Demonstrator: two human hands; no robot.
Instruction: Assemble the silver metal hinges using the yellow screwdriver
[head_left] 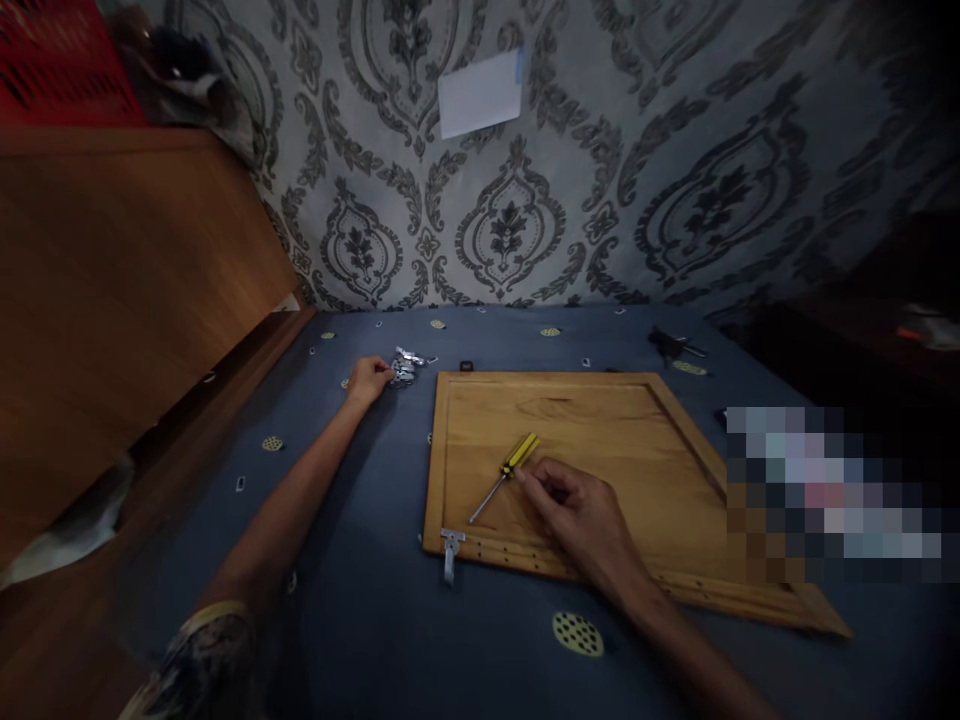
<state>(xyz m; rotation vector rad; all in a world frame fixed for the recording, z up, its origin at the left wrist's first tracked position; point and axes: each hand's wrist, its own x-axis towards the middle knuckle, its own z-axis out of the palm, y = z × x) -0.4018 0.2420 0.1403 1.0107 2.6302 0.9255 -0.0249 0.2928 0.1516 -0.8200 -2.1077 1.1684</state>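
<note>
My left hand (369,380) reaches forward, its fingertips pinched together at the near edge of a small pile of shiny metal hinges (407,362). What lies between those fingertips is too small to make out. Over the wooden panel (585,420), my right hand (581,505) has thumb and fingers closed at the handle end of a yellow-and-black screwdriver (520,455). The screwdriver's metal tip points toward the panel's near left corner. At that corner a metal hinge (451,550) sits on the panel's edge, one arm jutting out toward me. Several small dark holes run along the near edge.
Dark pliers (671,345) lie behind the panel at the right on the blue patterned cloth (360,600). A small black item (466,366) is by the panel's far left corner. Wooden furniture (135,270) borders the left, carrying a red basket (67,65). Patterned wall behind.
</note>
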